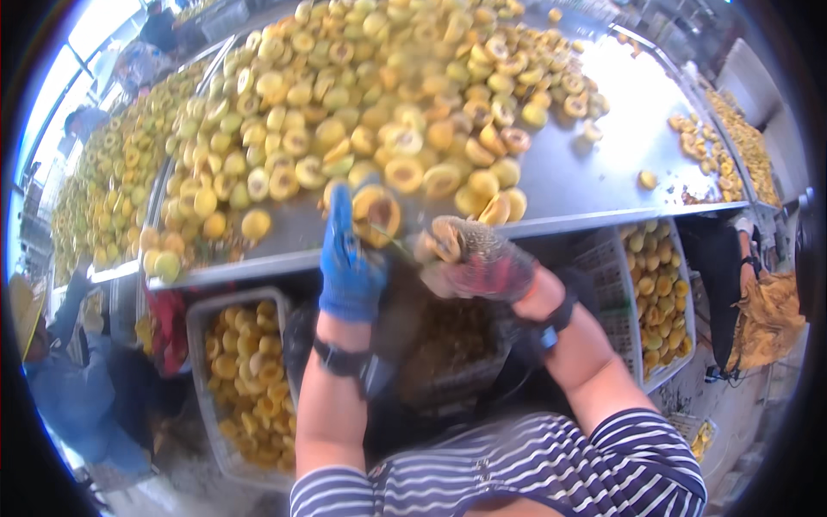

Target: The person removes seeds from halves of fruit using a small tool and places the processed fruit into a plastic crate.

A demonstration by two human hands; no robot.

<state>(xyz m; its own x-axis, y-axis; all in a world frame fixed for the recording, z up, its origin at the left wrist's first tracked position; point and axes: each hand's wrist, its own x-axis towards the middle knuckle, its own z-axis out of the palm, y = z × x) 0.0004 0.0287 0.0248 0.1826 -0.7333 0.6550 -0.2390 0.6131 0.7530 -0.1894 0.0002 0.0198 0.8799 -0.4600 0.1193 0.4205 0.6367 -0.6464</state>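
My left hand (351, 274), in a blue knit glove, grips a halved peach (376, 211) above the table's near edge, its cut side showing. Just right of it, my right hand (487, 263) wears a worn grey and red glove, its fingers curled closed. A thin, dark, blade-like tool (398, 248) runs from that hand toward the peach half; its handle is hidden in the grip. Beyond both hands, a large heap of yellow peach halves (301, 112) covers much of the metal table (560, 185). Some halves show reddish-brown hollows.
Below the table edge, a white crate (201, 370) of peach halves stands at left, another crate (603, 263) at right. A dim container (461, 332) sits between them. People work at left (77, 396) and right (728, 293). More peach halves (112, 185) fill the neighbouring table.
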